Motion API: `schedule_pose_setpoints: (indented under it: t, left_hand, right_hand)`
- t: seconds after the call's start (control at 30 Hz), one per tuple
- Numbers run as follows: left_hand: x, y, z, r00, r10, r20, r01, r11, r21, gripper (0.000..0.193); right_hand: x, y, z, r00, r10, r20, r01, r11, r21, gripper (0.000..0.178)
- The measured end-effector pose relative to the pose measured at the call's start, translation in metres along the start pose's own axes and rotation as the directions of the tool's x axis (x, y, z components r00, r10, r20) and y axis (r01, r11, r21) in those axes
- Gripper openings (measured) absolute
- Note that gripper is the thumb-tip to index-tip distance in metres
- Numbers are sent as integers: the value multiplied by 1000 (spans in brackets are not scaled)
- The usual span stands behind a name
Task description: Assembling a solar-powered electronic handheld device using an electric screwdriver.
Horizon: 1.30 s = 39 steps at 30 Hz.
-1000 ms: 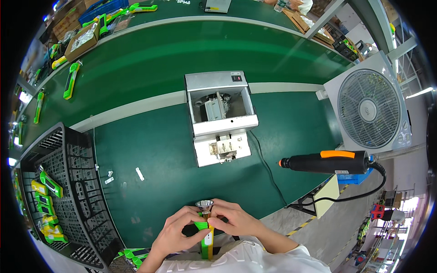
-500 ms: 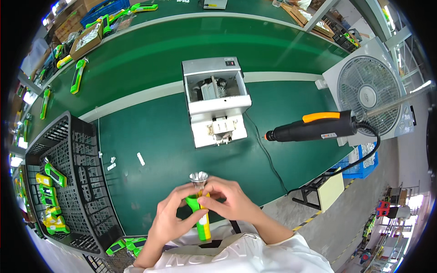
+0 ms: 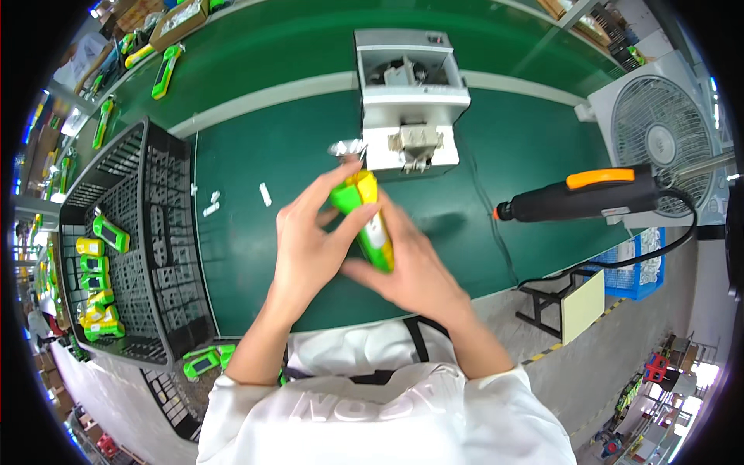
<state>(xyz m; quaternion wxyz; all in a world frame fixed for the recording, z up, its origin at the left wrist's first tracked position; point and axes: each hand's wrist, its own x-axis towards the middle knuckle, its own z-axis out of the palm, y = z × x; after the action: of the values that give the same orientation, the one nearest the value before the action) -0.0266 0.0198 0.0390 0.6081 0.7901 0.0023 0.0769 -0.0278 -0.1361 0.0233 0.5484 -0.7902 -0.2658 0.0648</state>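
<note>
Between my hands is a green-and-yellow torch-like housing (image 3: 375, 232), tilted with its wide end up and to the left. My left hand (image 3: 310, 232) pinches the housing near that wide end, its index finger reaching up over it. Wrapped round the lower side is my right hand (image 3: 418, 267), partly blurred. Just beyond my left fingertips shows a shiny silver reflector cup (image 3: 346, 147); the fingers hide how it joins the housing. A grey-white benchtop machine (image 3: 415, 108) stands right behind, with loose metal parts in its open top.
A black electric screwdriver (image 3: 573, 195) with an orange lever hangs at the right, before a white fan (image 3: 659, 136). At the left a black crate (image 3: 155, 256) holds several green-and-yellow housings. Small white pieces (image 3: 265, 194) lie on the green bench (image 3: 248, 256).
My hands have lifted the housing away from my body toward the machine, and its lower end now leans right. The reflector cup has tipped over. The whole view has shifted.
</note>
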Motion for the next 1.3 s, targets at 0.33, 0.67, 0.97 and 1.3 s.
schedule_pose_setpoints:
  t: [0.33, 0.67, 0.97, 1.3]
  left_hand:
    - [20, -2, -48, 942, 233, 242, -308, 888, 342, 46]
    - [34, -7, -53, 664, 464, 586, -719, 612, 331, 60]
    - [25, -22, -56, 755, 469, 457, -601, 775, 197, 59]
    - [-3, -10, -33, 945, 305, 116, -324, 918, 228, 5]
  right_hand:
    - [10, 5, -23, 999, 3, -32, -6, 994, -106, 45]
    - [4, 12, -21, 990, -115, 84, 125, 984, -130, 42]
    - [0, 19, -25, 970, -150, 192, 178, 975, -136, 44]
    - [-3, 17, -25, 973, -175, 148, 195, 972, -131, 50]
